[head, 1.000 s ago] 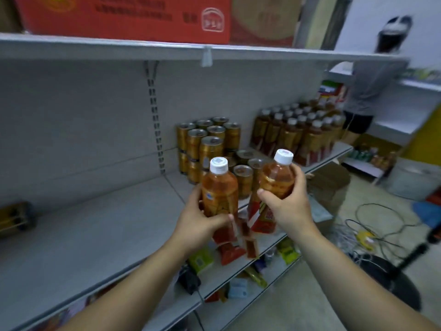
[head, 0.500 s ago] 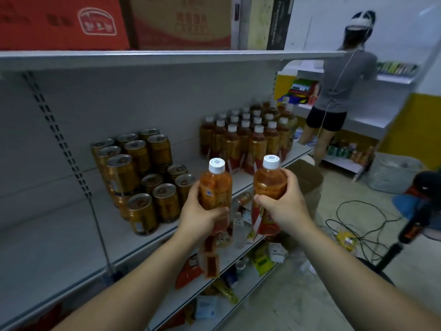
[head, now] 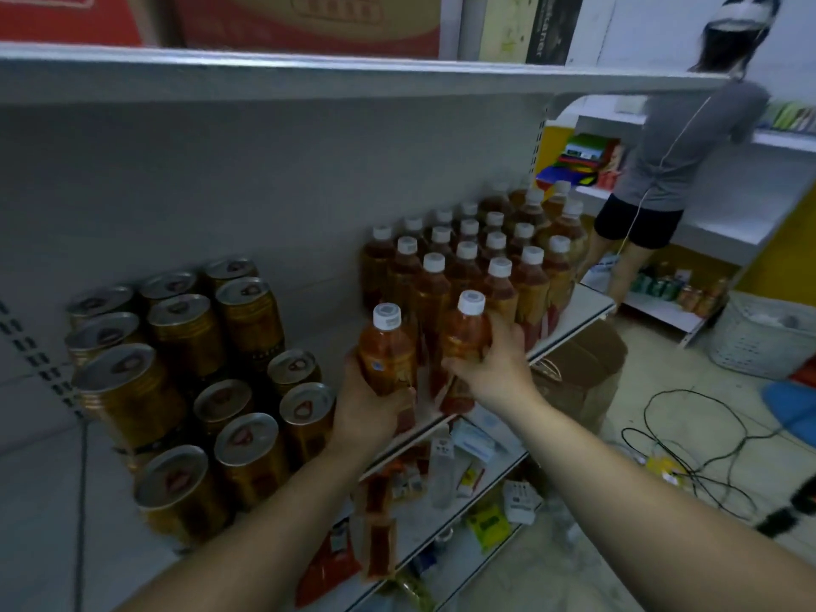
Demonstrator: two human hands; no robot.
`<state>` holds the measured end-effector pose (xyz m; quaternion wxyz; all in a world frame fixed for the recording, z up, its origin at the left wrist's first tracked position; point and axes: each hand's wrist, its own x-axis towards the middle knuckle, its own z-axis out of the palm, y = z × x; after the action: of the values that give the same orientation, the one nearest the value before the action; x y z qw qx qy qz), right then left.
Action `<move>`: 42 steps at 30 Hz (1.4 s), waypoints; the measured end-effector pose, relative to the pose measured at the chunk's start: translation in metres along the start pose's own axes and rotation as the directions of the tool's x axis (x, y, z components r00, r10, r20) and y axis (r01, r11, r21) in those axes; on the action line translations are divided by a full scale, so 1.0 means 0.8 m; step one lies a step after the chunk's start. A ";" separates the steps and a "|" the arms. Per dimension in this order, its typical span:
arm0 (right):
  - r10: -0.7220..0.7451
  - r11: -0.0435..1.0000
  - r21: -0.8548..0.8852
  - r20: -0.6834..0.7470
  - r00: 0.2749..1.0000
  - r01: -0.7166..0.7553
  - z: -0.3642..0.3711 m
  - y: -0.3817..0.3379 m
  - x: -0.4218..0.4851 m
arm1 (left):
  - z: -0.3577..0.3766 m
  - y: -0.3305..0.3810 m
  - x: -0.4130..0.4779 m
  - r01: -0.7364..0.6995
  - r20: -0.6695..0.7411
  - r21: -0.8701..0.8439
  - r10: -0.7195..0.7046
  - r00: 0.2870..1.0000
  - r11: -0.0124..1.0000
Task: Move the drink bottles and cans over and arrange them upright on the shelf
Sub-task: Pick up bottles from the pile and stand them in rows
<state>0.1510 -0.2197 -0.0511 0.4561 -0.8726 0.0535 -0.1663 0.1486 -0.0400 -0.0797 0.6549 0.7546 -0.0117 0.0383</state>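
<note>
Amber bottles (head: 468, 267) fill the shelf (head: 589, 302) at 1 o'clock, cans (head: 176, 346) at 9, but left hand (head: 366, 404) and right hand (head: 494, 364) each wrap fingers round one more unplaced bottle (head: 386, 351).

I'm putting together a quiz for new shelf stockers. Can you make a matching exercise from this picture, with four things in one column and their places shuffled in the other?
Things
1. gold metal cans
2. block of white-capped amber plastic bottles
3. brown cardboard box
4. single amber bottle nearest the cans

Places
A. gripped in the left hand
B. upright at the right end of the grey metal shelf
C. partly stacked, left of the bottles
D. low down, past the shelf's right end

Pairs: 1-C, 2-B, 3-D, 4-A
</note>
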 end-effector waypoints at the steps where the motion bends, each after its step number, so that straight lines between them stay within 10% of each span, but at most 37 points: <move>1: -0.033 0.999 0.005 0.010 0.999 0.033 0.003 -0.002 0.006 | 0.002 -0.003 0.003 0.000 -0.014 -0.001 0.000 1.000 1.000; 8: -0.179 0.908 -0.379 0.037 0.983 0.180 -0.002 0.018 0.025 | 0.020 -0.008 0.025 0.038 -0.121 0.039 -0.033 0.992 0.998; 15: -0.536 0.781 -0.345 0.056 0.842 0.521 -0.058 -0.015 0.124 | 0.041 -0.008 0.052 0.106 -0.246 0.139 -0.069 0.967 0.985; 22: -0.165 0.719 -0.459 0.617 0.770 0.521 -0.048 -0.030 0.258 | 0.041 -0.015 0.093 0.145 -0.317 0.178 -0.083 0.945 0.973; 42: -0.173 0.664 -0.488 0.636 0.752 0.566 -0.032 -0.005 0.275 | 0.006 -0.038 0.235 -0.049 -0.250 0.151 0.086 0.964 0.987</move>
<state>0.3485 -0.2909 0.0189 0.0700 -0.9751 -0.2092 0.0222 0.3382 -0.0339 -0.0966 0.5931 0.7878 0.0501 0.1585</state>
